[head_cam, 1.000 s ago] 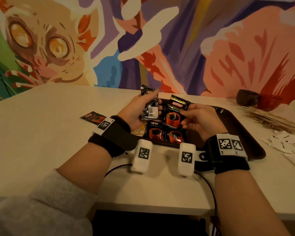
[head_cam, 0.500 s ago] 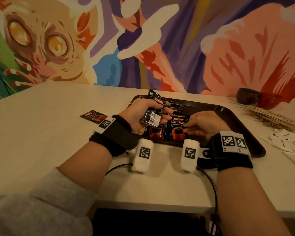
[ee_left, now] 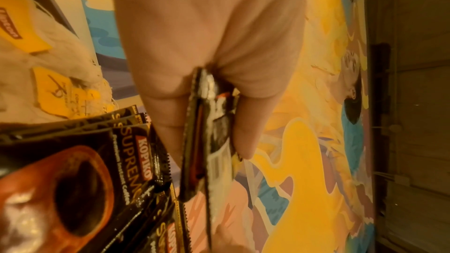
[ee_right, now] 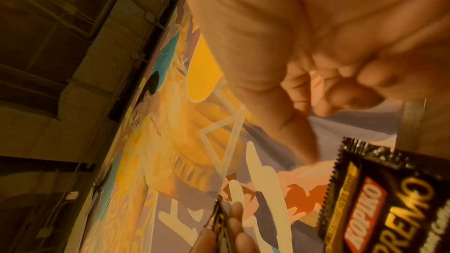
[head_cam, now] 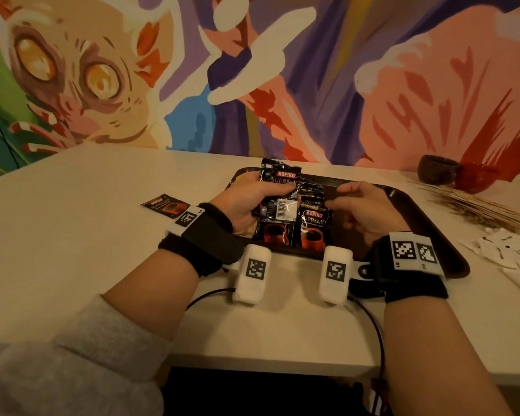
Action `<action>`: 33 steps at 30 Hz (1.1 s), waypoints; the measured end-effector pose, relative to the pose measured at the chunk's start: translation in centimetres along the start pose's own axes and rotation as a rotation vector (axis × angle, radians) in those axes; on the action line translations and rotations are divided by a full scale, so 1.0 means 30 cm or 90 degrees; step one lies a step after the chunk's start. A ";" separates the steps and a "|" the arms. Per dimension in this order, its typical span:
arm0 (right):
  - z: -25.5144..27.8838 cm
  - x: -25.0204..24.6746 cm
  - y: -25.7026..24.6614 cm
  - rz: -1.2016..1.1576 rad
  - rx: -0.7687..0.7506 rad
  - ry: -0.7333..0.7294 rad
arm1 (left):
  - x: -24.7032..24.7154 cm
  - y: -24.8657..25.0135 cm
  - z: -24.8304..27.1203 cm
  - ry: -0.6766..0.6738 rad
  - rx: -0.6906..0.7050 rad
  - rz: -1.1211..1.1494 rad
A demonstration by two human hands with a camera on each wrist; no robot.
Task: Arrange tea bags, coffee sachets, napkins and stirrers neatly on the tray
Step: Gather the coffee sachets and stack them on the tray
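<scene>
**Sachets in hand over the tray**

My left hand [head_cam: 246,199] grips a small stack of coffee sachets [head_cam: 278,190], thumb across the front, above the dark tray [head_cam: 433,232]. My right hand [head_cam: 370,211] hovers beside it, fingers loosely curled and holding nothing. More sachets [head_cam: 311,228] lie overlapped at the tray's near edge, tea bags [ee_left: 36,49] to their left. One stray sachet [head_cam: 164,205] sits on the table [head_cam: 72,235]. Stirrers [head_cam: 475,208], white packets [head_cam: 508,250] and two bowls [head_cam: 457,175] crowd the right; the tray's right half stays bare.
</scene>
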State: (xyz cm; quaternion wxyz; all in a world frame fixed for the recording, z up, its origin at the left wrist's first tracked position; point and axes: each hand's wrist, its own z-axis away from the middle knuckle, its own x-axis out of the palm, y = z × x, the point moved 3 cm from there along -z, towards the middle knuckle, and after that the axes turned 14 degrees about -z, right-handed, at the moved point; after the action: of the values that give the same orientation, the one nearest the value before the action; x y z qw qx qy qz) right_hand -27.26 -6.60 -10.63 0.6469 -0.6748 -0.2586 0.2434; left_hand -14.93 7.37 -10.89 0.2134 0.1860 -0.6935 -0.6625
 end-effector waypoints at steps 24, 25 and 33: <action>0.081 0.173 0.012 -0.358 0.206 -0.390 | -0.005 0.017 0.002 0.036 0.108 -0.055; 0.086 0.178 0.011 -0.344 0.207 -0.390 | -0.004 0.021 0.005 0.033 0.118 -0.059; 0.033 0.128 -0.018 -0.243 -0.002 -0.118 | -0.042 0.042 0.005 0.118 0.117 -0.086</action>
State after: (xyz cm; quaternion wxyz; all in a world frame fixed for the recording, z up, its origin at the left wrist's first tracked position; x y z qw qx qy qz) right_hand -25.07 -3.31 -10.13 0.6540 -0.5892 -0.4403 0.1770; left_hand -13.92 8.24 -9.71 0.2134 0.3118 -0.7142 -0.5892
